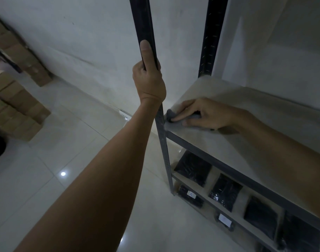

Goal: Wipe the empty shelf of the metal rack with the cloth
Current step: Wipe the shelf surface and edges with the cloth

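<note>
The metal rack's front post [142, 24] runs up the middle of the view. My left hand [149, 75] grips this post, thumb laid up along it. The empty pale shelf [219, 95] lies to the right of the post. At the shelf's front left corner lies a grey cloth [173, 122]. My right hand [208, 114] presses down on the cloth with straight fingers, fingertips near the post. Most of the cloth is hidden under that hand.
A second dark post [210, 42] stands at the back of the shelf against the white wall. Lower shelves hold several black packed bags [193, 168]. Stacked cardboard boxes [15, 110] stand on the tiled floor at left.
</note>
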`<state>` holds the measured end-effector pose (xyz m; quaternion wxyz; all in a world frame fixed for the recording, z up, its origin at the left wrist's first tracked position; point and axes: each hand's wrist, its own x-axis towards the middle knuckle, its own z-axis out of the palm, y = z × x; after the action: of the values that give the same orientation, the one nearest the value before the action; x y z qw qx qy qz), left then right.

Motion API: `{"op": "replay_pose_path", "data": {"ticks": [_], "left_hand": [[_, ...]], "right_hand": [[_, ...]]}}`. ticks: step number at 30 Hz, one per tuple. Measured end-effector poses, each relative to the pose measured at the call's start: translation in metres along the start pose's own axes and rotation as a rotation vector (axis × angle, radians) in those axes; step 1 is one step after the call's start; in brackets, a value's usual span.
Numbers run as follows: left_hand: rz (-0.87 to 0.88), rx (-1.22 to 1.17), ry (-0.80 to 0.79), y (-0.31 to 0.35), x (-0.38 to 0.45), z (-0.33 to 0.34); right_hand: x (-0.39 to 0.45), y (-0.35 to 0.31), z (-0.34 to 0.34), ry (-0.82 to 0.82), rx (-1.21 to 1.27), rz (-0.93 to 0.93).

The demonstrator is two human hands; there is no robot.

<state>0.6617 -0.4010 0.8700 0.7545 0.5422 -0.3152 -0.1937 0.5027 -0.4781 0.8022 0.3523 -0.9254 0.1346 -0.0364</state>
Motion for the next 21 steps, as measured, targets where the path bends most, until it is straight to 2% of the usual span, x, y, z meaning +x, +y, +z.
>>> {"op": "replay_pose_path", "data": {"ticks": [2, 4, 6, 9, 14, 16, 19, 21], "left_hand": [[-0.001, 0.003, 0.006, -0.002, 0.000, -0.001], [0.002, 0.009, 0.009, -0.003, 0.000, -0.002], [0.002, 0.017, 0.006, -0.003, 0.000, -0.001], [0.016, 0.017, 0.004, -0.004, 0.001, 0.000], [0.013, 0.025, -0.001, -0.004, 0.001, 0.000], [0.009, 0.021, 0.003, -0.003, 0.001, -0.001], [0.008, 0.017, 0.008, -0.003, 0.001, -0.001], [0.002, 0.023, 0.009, -0.004, 0.000, -0.001]], "right_hand": [[0.004, 0.006, -0.014, 0.060, -0.009, 0.017], [0.004, 0.012, -0.014, 0.228, -0.100, 0.089], [-0.001, 0.013, 0.002, 0.319, -0.158, 0.150], [-0.017, 0.005, 0.021, 0.295, -0.088, 0.111], [-0.032, -0.017, 0.037, 0.155, 0.019, -0.038], [-0.028, -0.013, 0.029, 0.253, 0.031, -0.041], [-0.022, 0.004, 0.015, 0.434, -0.118, 0.156], [-0.024, 0.005, 0.024, 0.455, -0.224, 0.223]]}}
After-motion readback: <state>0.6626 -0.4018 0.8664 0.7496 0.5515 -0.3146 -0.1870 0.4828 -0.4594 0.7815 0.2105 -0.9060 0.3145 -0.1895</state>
